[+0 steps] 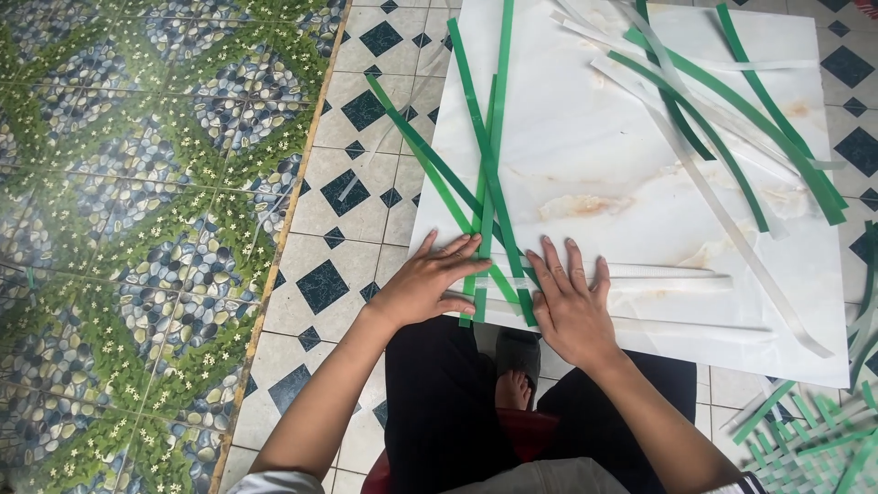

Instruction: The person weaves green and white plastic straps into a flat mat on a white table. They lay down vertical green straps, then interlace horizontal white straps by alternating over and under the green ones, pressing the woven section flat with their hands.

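Black-trousered knees frame both hands: left hand (pixel 422 284) and right hand (pixel 572 306) lie flat, fingers spread, grasping nothing, pinning crossed green strips (pixel 489 183) and white strips (pixel 672 279) onto the marbled board (pixel 585 155) so they stay aligned.

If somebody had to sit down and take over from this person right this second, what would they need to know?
Left hand: flat, palm down, pressing the crossing green strips near the front edge of the white marbled board.
Right hand: flat, fingers spread, holding down the white strips that run sideways beside the green ones.
Things: more loose green and white strips lie scattered on the board's far right. A woven green-and-white piece lies on the tiled floor at lower right.
Done: a few green strips lie across the white ones under the hands.
Left: most strips are still loose and unwoven.
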